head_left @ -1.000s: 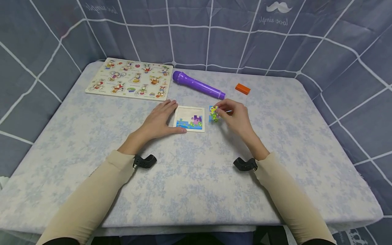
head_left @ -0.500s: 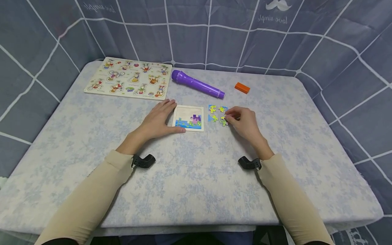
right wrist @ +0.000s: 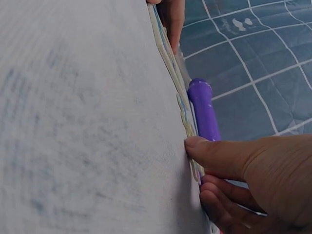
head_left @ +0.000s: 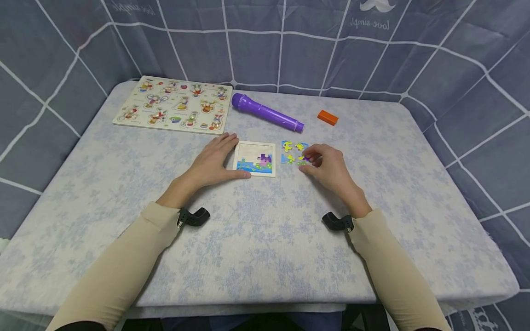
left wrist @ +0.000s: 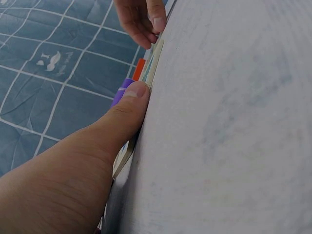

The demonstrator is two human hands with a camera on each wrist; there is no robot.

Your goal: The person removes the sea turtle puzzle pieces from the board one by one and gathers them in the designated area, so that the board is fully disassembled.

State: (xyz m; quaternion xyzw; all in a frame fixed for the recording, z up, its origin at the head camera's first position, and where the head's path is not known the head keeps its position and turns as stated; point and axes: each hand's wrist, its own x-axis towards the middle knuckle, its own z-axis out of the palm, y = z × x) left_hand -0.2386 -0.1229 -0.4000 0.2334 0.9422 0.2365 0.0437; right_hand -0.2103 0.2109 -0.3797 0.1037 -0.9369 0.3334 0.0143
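1. The relation that counts runs along one line: four loose pieces [head_left: 290, 158] lie between my right hand [head_left: 329, 166] and the frame [head_left: 256, 143]. With 12 o'clock pointing away from me, the pieces sit at about 10 o'clock from that hand, and the frame lies past them at 9.

2. My right hand is the nearer to the pieces. Its thumb and fingertips stand narrowly apart around the near-right piece [head_left: 302, 161]; the thumb looks to be at its edge. I cannot tell whether I grip it, as my own fingers hide much of it.

3. The loose pieces make a rough two-by-two square, with no clear long axis, lying just beside the frame at its 3 o'clock without touching it.

4. My left hand [head_left: 213, 160] is spread wide around the frame's 9 o'clock side, fingers at the far corner and thumb along the near edge. I seem to be steadying it there.

5. Inside the frame, a blue strip [head_left: 253, 169] fills the 6 o'clock side and a purple part [head_left: 265, 159] stands toward 3. Bare wood shows toward 11.

6. All this lies flat on the bench [head_left: 265, 257], under a pale patterned cloth.

7. Beyond the frame, at about 12:30, a mic [head_left: 269, 113] points from 10 to 4. A block [head_left: 328, 117] lies at 12 from my right hand, a board [head_left: 175, 106] at 11 from my left.

8. A grey-blue curtain [head_left: 256, 57] hangs around the bench's far side and flanks.
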